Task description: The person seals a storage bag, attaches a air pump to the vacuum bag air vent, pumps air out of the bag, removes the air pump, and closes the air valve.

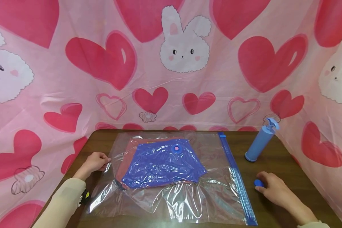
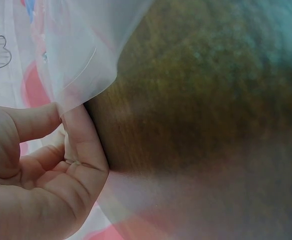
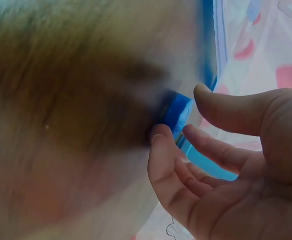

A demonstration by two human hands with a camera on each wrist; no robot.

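A clear vacuum storage bag (image 1: 216,190) with a blue zip strip lies flat, with a folded purple garment (image 1: 159,164) and a reddish cloth (image 1: 128,155) inside. A round blue valve (image 1: 176,148) with a pink centre sits over the garment. My left hand (image 1: 95,161) pinches the bag's left edge between thumb and forefinger; the left wrist view shows the plastic film (image 2: 85,80) there. Right of the zip strip, my right hand (image 1: 275,186) is at a small blue cap (image 3: 177,114) on the table. Its thumb stands off the cap, while a fingertip is beside or touching it.
A blue hand pump (image 1: 259,144) stands upright at the right of the brown wooden table (image 1: 245,137), beyond my right hand. Pink cloth walls (image 1: 171,82) with hearts and rabbits enclose the back and sides.
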